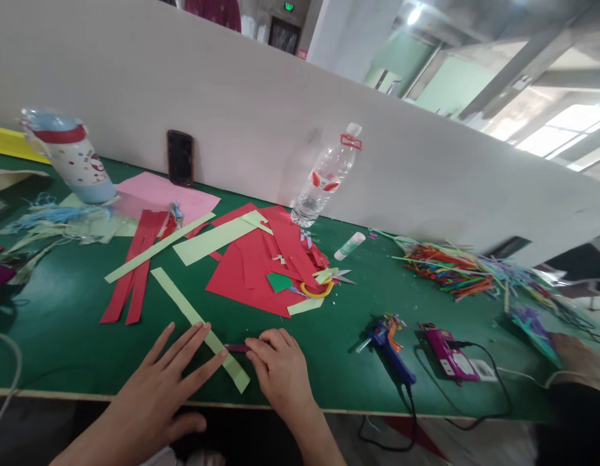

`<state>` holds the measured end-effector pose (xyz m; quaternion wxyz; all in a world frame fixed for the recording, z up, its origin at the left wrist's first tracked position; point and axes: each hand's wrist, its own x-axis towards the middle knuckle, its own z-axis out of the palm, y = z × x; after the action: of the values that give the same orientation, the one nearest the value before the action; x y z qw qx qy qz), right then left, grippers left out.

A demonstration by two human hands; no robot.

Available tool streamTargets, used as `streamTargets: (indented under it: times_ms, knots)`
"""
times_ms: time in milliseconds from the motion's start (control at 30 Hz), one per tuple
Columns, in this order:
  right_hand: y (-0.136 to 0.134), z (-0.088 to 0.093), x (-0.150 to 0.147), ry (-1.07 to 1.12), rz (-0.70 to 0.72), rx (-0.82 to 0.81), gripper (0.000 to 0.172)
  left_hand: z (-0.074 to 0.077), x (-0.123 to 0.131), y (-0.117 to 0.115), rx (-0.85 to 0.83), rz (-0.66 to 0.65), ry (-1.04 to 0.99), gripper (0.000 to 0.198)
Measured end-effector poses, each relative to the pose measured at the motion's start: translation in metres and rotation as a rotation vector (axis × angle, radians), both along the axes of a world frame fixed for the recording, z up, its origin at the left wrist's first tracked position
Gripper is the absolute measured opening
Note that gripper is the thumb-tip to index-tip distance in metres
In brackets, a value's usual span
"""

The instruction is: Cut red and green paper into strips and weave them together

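Observation:
My left hand [158,375] lies open, fingers spread, with its fingertips on a pale green paper strip [176,301] that runs slantwise along the table. My right hand [283,372] is closed in a pinch round a slim purple tool [235,348], perhaps a pen or a craft knife; most of it is hidden by the fingers. The tool's far end meets the strip's right edge, close to my left index fingertip. Beyond the hands lie red paper sheets [226,285], a wide pale green strip [217,239], red strips [134,291] and yellow-handled scissors [319,290].
A glue stick [349,246] and a water bottle [323,181] are at the back. To the right are a blue glue gun [391,353], a purple power strip [448,353], colourful craft stems [450,268] and another person's hand [578,356]. A flask [74,158] and phone [180,157] stand left.

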<state>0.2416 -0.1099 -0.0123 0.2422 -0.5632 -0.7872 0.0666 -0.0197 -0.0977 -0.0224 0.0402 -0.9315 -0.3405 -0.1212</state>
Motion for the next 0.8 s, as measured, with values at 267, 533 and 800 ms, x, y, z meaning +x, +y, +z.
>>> streamTargets:
  times_ms: [267,533,800]
  knots:
    - [-0.003,0.002,0.001,0.007,0.012,0.017,0.017,-0.013,-0.012,0.007,-0.127,-0.046,0.012,0.089]
    - [-0.009,0.005,-0.001,0.012,-0.001,0.025,0.017,-0.013,-0.008,0.003,-0.130,-0.022,0.024,0.102]
    - [-0.003,0.004,-0.001,0.006,0.011,0.049,0.017,-0.015,-0.009,0.004,-0.107,-0.032,0.033,0.109]
